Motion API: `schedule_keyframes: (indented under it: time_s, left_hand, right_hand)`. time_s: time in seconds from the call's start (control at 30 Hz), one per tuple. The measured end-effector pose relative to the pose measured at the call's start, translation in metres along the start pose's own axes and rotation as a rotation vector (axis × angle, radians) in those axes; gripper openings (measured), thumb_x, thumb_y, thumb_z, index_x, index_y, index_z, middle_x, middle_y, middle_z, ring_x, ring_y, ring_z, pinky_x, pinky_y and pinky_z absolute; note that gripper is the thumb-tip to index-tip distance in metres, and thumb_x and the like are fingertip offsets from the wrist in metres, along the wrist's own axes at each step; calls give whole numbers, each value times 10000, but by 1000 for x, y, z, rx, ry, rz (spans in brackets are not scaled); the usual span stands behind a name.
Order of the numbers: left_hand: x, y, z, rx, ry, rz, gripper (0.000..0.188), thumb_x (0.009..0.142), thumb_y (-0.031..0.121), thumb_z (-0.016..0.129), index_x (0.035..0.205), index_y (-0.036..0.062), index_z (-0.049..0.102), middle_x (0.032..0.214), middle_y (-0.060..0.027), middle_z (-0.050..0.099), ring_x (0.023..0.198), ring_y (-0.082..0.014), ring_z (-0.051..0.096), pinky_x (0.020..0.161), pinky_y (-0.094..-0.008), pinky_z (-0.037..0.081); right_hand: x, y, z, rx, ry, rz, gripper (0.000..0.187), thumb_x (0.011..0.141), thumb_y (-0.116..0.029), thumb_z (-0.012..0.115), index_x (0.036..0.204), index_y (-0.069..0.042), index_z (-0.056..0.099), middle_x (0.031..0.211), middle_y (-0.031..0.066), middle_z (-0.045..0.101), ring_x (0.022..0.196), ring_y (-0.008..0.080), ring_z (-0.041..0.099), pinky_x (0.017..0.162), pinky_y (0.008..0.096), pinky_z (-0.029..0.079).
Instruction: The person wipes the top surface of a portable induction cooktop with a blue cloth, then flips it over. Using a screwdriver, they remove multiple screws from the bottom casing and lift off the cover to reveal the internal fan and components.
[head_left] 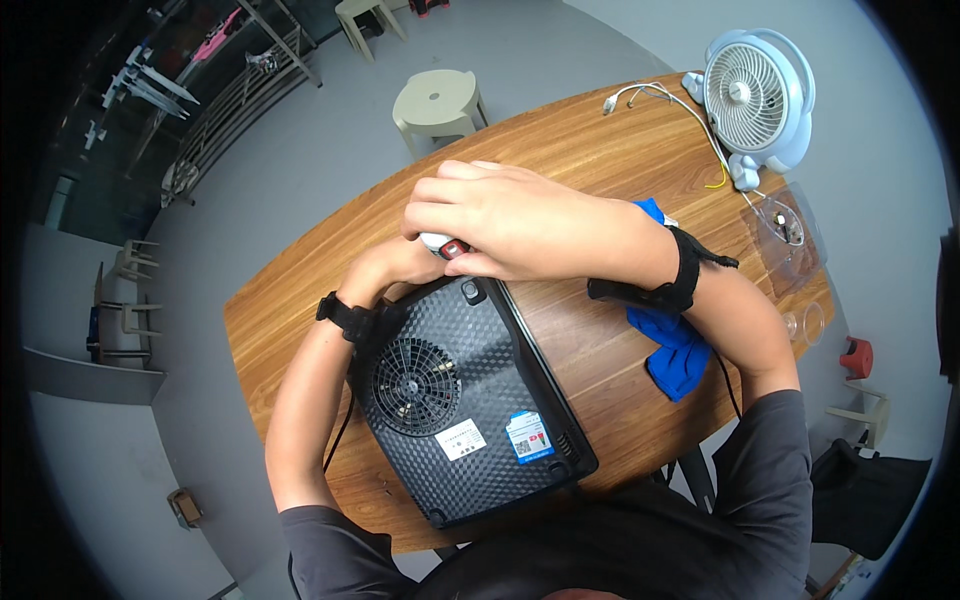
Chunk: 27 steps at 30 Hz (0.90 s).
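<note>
A flat black appliance [480, 365], which looks like an induction cooker, lies underside up on the wooden table [560, 140]. Its underside shows a round fan grille, rubber feet and two labels. Over its far edge, my right hand [490, 220] is closed around a small white-and-red object [445, 245]; most of that object is hidden, so its kind does not show. Just below and to the left, my left hand [405, 262] is at the cooker's far left corner, its fingers hidden behind the right hand.
A blue cloth [675, 355] lies under my right forearm. At the far right stand a white fan [750, 100] with a white cable, a clear plastic package [785, 240] and a clear cup [811, 324]. Beyond the table is a beige stool [437, 100].
</note>
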<state>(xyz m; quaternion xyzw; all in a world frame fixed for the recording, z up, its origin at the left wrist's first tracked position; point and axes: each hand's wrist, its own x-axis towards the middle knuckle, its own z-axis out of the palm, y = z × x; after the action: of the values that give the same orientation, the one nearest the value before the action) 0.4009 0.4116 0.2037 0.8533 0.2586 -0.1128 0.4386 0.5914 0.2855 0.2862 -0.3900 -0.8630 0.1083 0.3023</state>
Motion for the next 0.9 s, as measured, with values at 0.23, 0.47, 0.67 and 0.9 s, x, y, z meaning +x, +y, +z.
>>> schedule_keyframes:
  time_s: [0.23,0.47,0.67,0.9]
  left_hand:
    - [14,-13,6,71,32,-58,228,939,167,666,1082,-11,672,962,-126,683,921,-232,631,755,-405,522]
    - [2,26,4,-227,67,-86,173,910,10,636,1076,-24,669,1048,-106,652,1000,-205,582,830,-378,501]
    - [-1,35,-2,-136,46,-18,173,916,-40,592,1082,-31,642,1024,-104,629,976,-193,565,830,-376,495]
    - [-1,16,3,-67,66,155,141,930,-14,615,1071,-21,615,1000,-100,643,963,-213,605,844,-375,517]
  right_hand:
    - [-2,0,1,43,17,-31,356,823,19,704,1154,7,575,1120,132,608,1085,311,596,939,425,543]
    - [-2,2,-2,56,22,-48,357,838,24,700,1157,-5,542,1133,139,601,1109,332,594,950,443,522]
    - [1,0,-4,53,48,-27,381,830,31,709,1173,-7,547,1164,136,600,1130,328,591,968,439,520]
    - [2,-3,-6,15,57,-43,407,831,27,711,1199,-7,540,1200,136,592,1157,337,581,984,430,514]
